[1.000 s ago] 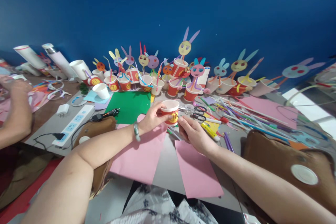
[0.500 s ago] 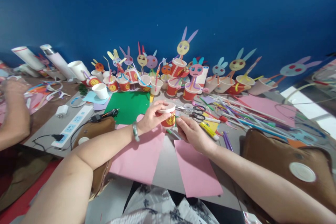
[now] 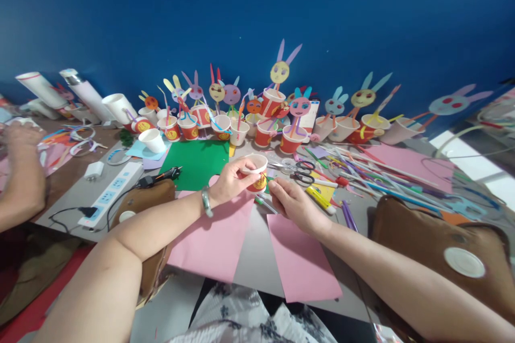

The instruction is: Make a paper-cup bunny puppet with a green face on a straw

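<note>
As I watch the head view, little has changed in the last second: the left hand [image 3: 231, 182] grips the paper cup [image 3: 259, 183] over the near table [image 3: 253, 241], the right hand [image 3: 295, 203] pinching a thin dark implement [image 3: 264, 175] at the cup's right side. I judge this slow, careful work.

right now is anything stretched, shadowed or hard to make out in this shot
Head view: far-right rabbit head looks stretched, likely lens distortion; head view: soft shadow on the pink sheet below the right hand; head view: thin dark thing in its grip too fine to identify.
</note>
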Demonstrator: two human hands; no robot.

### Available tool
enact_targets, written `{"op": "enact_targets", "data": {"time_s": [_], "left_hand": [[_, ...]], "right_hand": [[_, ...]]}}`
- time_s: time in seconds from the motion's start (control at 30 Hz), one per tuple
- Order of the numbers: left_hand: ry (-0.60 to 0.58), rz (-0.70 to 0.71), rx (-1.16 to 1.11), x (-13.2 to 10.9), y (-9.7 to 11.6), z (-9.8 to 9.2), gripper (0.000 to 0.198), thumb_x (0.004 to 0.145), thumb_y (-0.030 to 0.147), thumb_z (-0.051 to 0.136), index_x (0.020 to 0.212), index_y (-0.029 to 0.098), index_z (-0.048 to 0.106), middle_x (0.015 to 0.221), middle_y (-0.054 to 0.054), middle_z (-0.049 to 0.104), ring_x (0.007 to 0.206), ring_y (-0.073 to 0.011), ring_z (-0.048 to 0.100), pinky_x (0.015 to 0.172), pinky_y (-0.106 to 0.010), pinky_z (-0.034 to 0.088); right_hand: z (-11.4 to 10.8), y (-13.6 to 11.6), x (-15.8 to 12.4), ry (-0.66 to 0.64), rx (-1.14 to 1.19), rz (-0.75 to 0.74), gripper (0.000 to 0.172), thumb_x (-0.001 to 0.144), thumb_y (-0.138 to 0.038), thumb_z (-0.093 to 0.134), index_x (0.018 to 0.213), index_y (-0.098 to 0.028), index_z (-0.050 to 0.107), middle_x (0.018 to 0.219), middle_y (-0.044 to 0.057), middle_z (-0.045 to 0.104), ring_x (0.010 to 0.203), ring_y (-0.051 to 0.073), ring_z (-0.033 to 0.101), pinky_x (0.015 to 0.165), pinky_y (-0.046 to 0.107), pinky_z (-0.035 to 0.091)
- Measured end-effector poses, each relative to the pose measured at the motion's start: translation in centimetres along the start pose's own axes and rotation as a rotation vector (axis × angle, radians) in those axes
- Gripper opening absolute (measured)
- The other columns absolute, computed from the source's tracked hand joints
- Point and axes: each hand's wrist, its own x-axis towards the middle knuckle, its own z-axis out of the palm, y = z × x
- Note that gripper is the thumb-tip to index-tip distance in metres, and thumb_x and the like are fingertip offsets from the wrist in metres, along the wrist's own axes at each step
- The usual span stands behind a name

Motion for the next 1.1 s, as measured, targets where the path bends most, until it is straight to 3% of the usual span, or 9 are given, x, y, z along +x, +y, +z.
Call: {"op": "enact_targets", "data": {"time_s": [0.4, 0.67, 0.87, 1.1], "left_hand": [[-0.004, 0.006, -0.005, -0.5, -0.4, 0.1, 0.018, 0.088, 0.034, 0.066, 0.086, 0.016, 0.063, 0.086, -0.005, 0.071, 0.079, -0.0161, 0.071, 0.071, -0.026, 0.059], [0.007, -0.01, -0.036, -0.7, 0.1, 0.3, 0.017, 0.087, 0.031, 0.067, 0.091, 0.015, 0.066, 0.09, -0.007, 0.073, 0.08, -0.0172, 0.073, 0.072, -0.028, 0.061], [0.018, 0.03, -0.031, -0.9, -0.2, 0.5, 0.021, 0.088, 0.036, 0.068, 0.091, 0.015, 0.068, 0.09, -0.008, 0.074, 0.082, -0.0182, 0.073, 0.073, -0.028, 0.062], [0.046, 0.087, 0.015, -0.9, -0.2, 0.6, 0.021, 0.089, 0.037, 0.069, 0.093, 0.016, 0.069, 0.093, -0.007, 0.075, 0.083, -0.0163, 0.073, 0.07, -0.025, 0.063]], "right_hand": [[-0.5, -0.4, 0.2, 0.024, -0.1, 0.006, 0.049, 0.094, -0.064, 0.044, 0.068, -0.023, 0.041, 0.052, -0.006, 0.044, 0.047, 0.01, 0.035, 0.047, 0.026, 0.029], [-0.5, -0.2, 0.2, 0.048, -0.214, -0.051, 0.039, 0.097, -0.05, 0.043, 0.069, -0.023, 0.039, 0.054, -0.005, 0.042, 0.051, 0.011, 0.036, 0.051, 0.027, 0.029], [-0.7, 0.3, 0.2, 0.115, -0.445, -0.185, 0.036, 0.099, -0.043, 0.041, 0.069, -0.023, 0.041, 0.06, -0.003, 0.045, 0.056, 0.013, 0.039, 0.057, 0.028, 0.027], [-0.9, 0.6, 0.1, 0.186, -0.859, -0.175, 0.033, 0.1, -0.045, 0.036, 0.087, -0.021, 0.055, 0.066, 0.003, 0.059, 0.054, 0.017, 0.049, 0.056, 0.03, 0.02]]}}
